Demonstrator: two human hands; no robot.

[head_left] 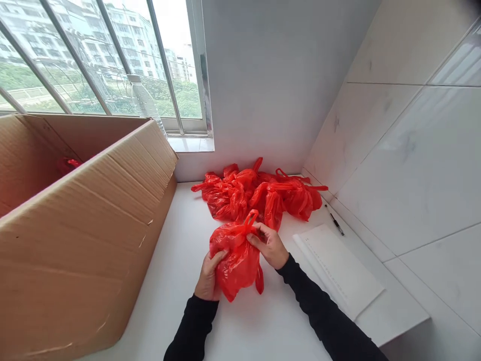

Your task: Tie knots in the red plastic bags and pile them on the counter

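Observation:
A red plastic bag is held up between both hands over the white table. My left hand grips its left side, thumb on the front and fingers behind. With thumb and fingers closed, my right hand pinches the bag near its looped handle at the top right. Another handle hangs at the bag's lower right. What the bag contains cannot be made out. Just behind it lies a heap of several tied red plastic bags against the wall.
A large open cardboard box stands at the left, with something red inside. A clear plastic bottle is by the barred window. At the right lie a notebook and a black pen. The white table ends at lower right.

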